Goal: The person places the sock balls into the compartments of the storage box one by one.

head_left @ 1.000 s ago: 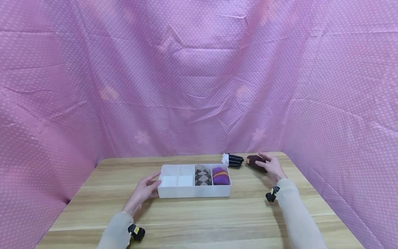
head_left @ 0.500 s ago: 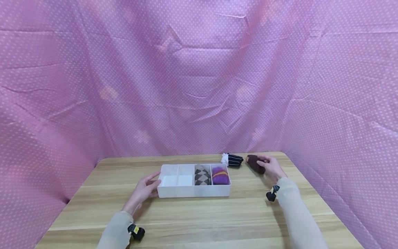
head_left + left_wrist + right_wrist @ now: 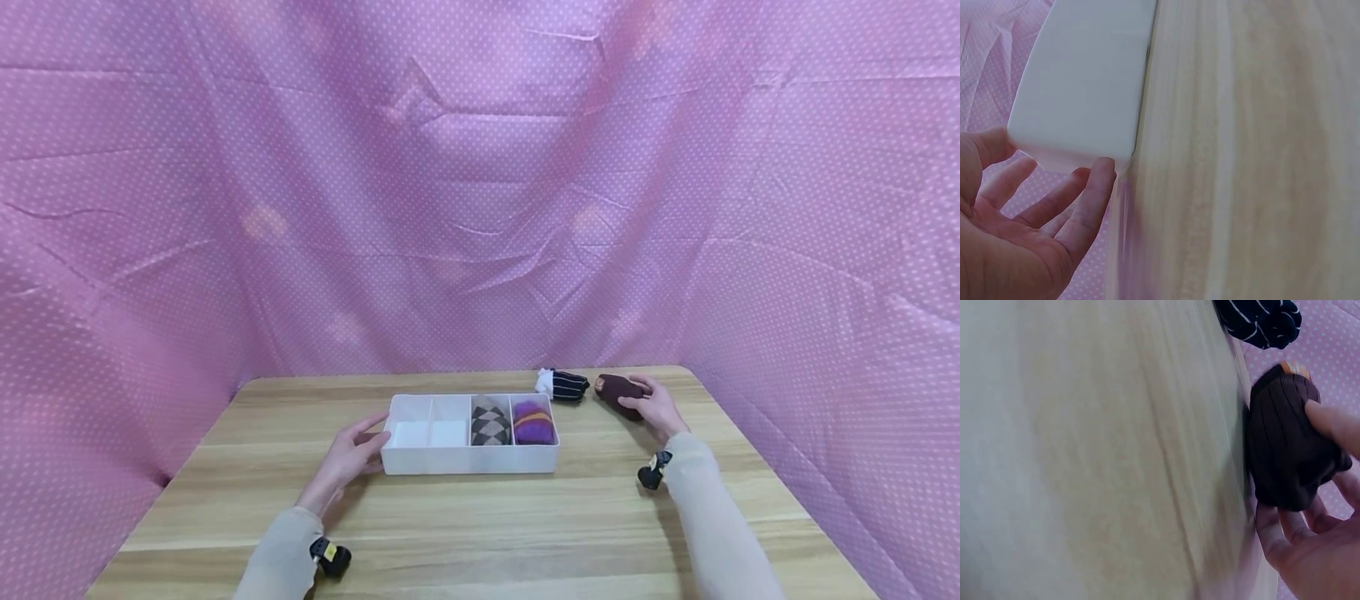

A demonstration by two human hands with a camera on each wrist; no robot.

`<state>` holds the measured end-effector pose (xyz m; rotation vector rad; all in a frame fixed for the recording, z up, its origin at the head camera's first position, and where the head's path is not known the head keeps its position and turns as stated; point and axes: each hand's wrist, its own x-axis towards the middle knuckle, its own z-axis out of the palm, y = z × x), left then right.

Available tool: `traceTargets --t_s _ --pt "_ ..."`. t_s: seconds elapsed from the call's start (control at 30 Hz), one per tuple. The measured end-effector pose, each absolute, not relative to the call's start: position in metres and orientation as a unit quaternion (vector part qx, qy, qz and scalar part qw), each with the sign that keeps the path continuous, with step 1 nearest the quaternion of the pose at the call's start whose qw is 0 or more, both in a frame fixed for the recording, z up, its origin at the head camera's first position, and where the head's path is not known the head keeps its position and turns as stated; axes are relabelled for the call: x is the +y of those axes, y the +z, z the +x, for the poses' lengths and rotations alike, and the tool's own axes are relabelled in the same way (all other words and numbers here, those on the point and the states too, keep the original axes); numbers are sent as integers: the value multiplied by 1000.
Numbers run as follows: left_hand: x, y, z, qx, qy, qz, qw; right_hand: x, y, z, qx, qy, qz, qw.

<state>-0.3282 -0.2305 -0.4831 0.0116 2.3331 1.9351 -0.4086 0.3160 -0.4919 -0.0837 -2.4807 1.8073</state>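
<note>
A white divided box (image 3: 468, 461) stands on the table. My left hand (image 3: 351, 454) is at its left end; in the left wrist view the thumb touches a corner and extended fingertips (image 3: 1105, 164) rest against the end wall. My right hand (image 3: 654, 407) holds a dark brown rolled sock (image 3: 618, 395) at the back right. In the right wrist view, its thumb lies on one side of the brown sock (image 3: 1285, 437) and the fingers are at its lower end. An argyle grey sock (image 3: 490, 425) and a purple sock (image 3: 533, 425) fill the two right compartments.
A black-and-white striped rolled sock (image 3: 567, 386) lies near the table's back edge, between the box and the right hand. The wooden table (image 3: 495, 533) is enclosed by pink dotted cloth (image 3: 480, 208) at the back and sides.
The right hand has settled round the brown sock, which has shifted slightly. The left hand and the box keep nearly the same place.
</note>
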Motion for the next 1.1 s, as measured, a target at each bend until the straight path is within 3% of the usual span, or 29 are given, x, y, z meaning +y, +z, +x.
traceTargets --t_s 0.53,1.1 --pt "-229 -483 -325 770 636 1 55 314 -500 -405 -827 560 -6 -50" --pt "-227 -482 -323 778 626 -17 49 310 -495 -398 -832 555 26 -1"
